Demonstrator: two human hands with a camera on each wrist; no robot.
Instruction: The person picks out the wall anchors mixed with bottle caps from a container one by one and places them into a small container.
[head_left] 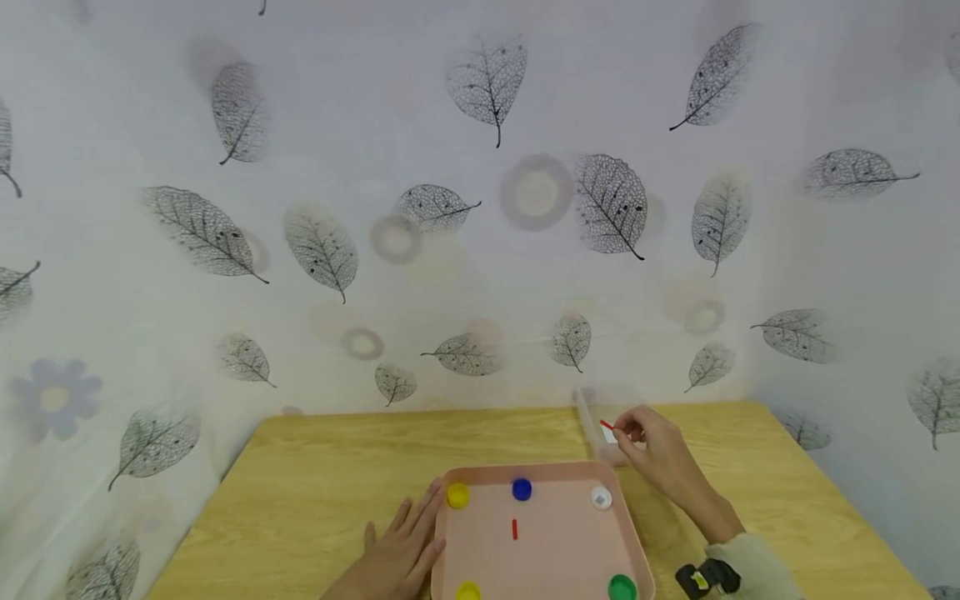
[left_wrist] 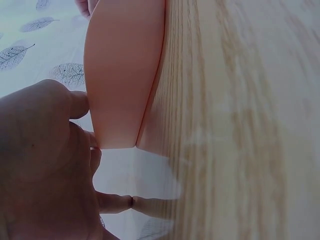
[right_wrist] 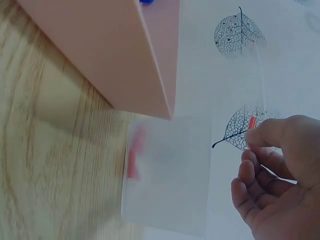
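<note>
Between thumb and fingertips my right hand [head_left: 660,457] pinches a short red stick [head_left: 607,425], held over a translucent plastic box [head_left: 613,455] behind the tray's right corner. Red pieces [right_wrist: 131,164] show blurred through the box wall in the right wrist view. My left hand [head_left: 401,548] rests at the left side of a pink tray [head_left: 558,542], its fingers extended along the wall and the fingertips at the rim. Inside the tray, another red stick [head_left: 514,529] lies lengthwise, left of the middle.
Round caps stand around the tray's edges: a yellow one [head_left: 457,496], a blue one [head_left: 522,489], a white one [head_left: 601,498], a green one [head_left: 622,587] and a second yellow one [head_left: 468,592]. Leaf-patterned cloth [head_left: 465,283] rises behind the wooden table [head_left: 315,467].
</note>
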